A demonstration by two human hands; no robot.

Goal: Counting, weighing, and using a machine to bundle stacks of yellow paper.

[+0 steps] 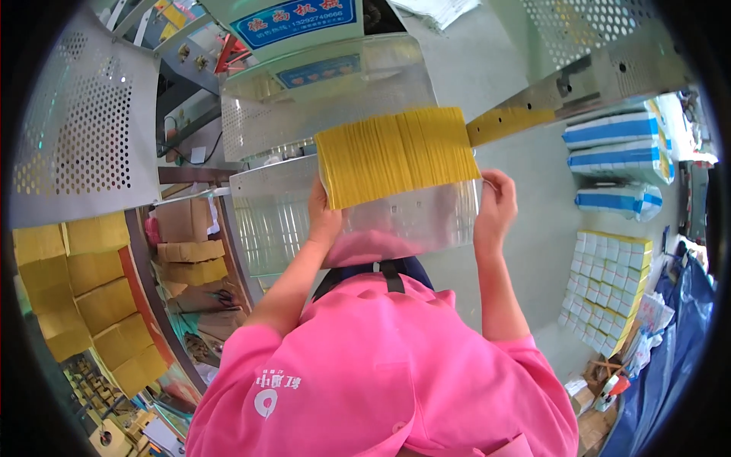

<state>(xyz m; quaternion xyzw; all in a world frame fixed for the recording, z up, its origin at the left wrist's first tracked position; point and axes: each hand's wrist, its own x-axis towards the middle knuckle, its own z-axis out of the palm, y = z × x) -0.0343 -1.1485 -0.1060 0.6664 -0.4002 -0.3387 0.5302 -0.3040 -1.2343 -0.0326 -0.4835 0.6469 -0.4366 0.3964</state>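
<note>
A long row of thin yellow paper sheets (400, 152), packed tightly on edge, lies across a shiny metal tray (388, 221) in front of me. My left hand (325, 217) grips its left end; the fingertips are partly hidden behind the paper. At the near right corner of the row is my right hand (499, 199), its fingers bent inward against the end. The paper hides part of the tray.
A metal bar (579, 87) reaches in from the right toward the stack. Perforated panels (76, 145) stand at the left, above stacked yellow paper bundles (106, 297). Blue-and-white packages (617, 145) and banded blocks (607, 286) lie on the right. A machine (289, 23) stands ahead.
</note>
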